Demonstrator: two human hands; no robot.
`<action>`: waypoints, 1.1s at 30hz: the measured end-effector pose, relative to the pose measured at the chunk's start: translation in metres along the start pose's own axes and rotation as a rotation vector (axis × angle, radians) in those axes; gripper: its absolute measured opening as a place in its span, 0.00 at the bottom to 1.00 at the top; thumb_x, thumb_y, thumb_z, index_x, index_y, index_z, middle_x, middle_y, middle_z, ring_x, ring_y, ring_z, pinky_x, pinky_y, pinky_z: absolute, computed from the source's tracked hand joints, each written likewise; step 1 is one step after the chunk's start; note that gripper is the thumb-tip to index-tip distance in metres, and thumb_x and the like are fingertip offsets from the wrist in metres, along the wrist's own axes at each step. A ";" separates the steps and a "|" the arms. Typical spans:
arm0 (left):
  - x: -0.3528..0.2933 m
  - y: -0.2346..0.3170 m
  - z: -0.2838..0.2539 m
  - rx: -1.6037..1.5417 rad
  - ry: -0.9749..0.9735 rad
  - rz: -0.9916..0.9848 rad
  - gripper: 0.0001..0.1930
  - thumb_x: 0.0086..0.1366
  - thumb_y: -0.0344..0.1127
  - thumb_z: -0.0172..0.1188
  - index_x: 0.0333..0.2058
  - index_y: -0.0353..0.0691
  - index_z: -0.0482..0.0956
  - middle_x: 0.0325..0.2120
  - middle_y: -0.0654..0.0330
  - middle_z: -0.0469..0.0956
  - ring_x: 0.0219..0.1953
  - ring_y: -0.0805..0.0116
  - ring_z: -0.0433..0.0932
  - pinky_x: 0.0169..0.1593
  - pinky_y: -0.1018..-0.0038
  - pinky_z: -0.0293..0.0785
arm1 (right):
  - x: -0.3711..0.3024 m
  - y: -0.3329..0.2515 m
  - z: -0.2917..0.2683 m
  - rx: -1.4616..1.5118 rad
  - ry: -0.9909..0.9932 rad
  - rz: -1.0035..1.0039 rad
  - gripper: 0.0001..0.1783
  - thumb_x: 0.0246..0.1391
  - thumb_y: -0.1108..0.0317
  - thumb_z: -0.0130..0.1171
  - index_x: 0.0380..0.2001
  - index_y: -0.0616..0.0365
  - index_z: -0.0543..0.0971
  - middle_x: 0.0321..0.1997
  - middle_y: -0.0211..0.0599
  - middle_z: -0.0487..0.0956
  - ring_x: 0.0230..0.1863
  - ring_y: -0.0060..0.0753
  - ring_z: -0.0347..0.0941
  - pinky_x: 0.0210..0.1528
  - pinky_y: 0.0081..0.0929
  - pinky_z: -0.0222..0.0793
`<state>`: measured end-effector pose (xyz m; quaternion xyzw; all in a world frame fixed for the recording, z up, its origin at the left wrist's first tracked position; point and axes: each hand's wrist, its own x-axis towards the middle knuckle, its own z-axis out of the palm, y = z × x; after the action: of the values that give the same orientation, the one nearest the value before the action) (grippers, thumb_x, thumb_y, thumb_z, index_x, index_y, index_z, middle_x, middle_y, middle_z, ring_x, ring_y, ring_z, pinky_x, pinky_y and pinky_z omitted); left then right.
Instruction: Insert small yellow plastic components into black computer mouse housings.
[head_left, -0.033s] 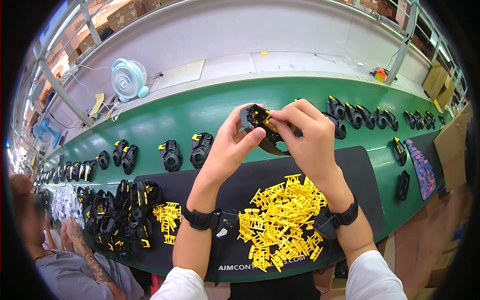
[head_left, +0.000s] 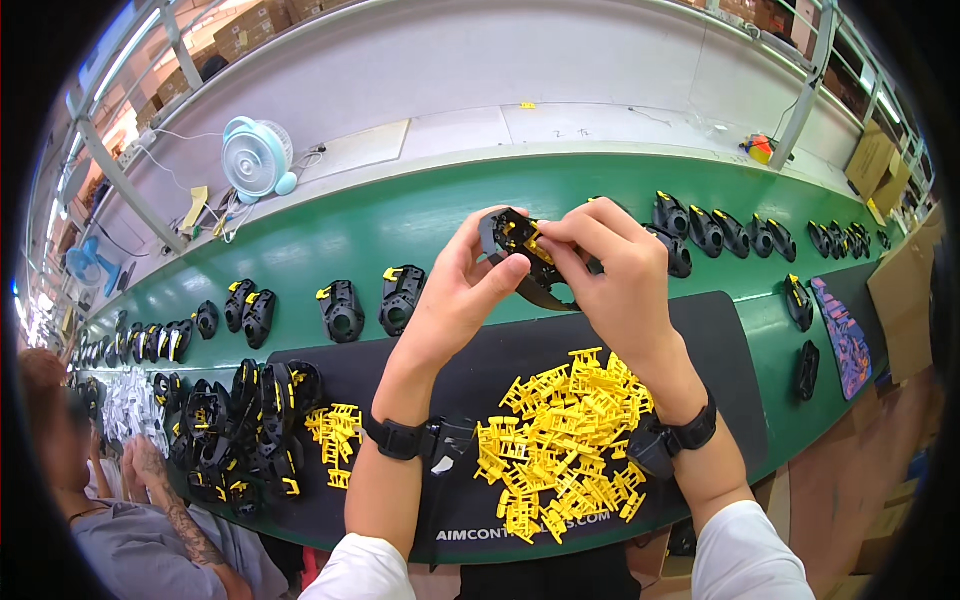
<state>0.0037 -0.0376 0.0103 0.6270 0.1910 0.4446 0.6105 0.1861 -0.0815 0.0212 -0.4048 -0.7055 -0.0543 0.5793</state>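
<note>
Above the dark mat (head_left: 400, 500), my left hand (head_left: 462, 285) grips a black plastic shell (head_left: 543, 294) by its left side, thumb in front. The shell is tilted, and its hollow inner side shows. My right hand (head_left: 622, 268) pinches a small yellow plastic piece (head_left: 541, 252) inside the shell with thumb and forefinger. Those fingertips hide part of the piece, so how it sits there is unclear. Below my hands lies a heap of yellow plastic pieces (head_left: 560, 435), between my forearms. Left of my left forearm is a smaller pile of the same pieces (head_left: 336, 430).
Black shells with yellow parts (head_left: 343, 311) stand in a row along the green table (head_left: 330, 240). More shells (head_left: 265, 430) are piled at the left, near a person in grey (head_left: 130, 540). A light-blue fan (head_left: 256, 158) stands behind. At the right lies a purple patterned board (head_left: 842, 338).
</note>
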 end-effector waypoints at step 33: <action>-0.003 0.023 0.002 -0.407 0.031 -0.256 0.35 0.74 0.63 0.41 0.64 0.38 0.66 0.43 0.53 0.80 0.36 0.63 0.84 0.32 0.60 0.85 | 0.005 -0.008 -0.003 0.395 -0.317 0.287 0.11 0.51 0.67 0.74 0.36 0.55 0.82 0.38 0.30 0.78 0.45 0.29 0.74 0.38 0.24 0.73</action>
<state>-0.0032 -0.0450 0.0312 0.4550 0.1849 0.4023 0.7726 0.1838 -0.0859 0.0300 -0.3833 -0.7195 0.2306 0.5312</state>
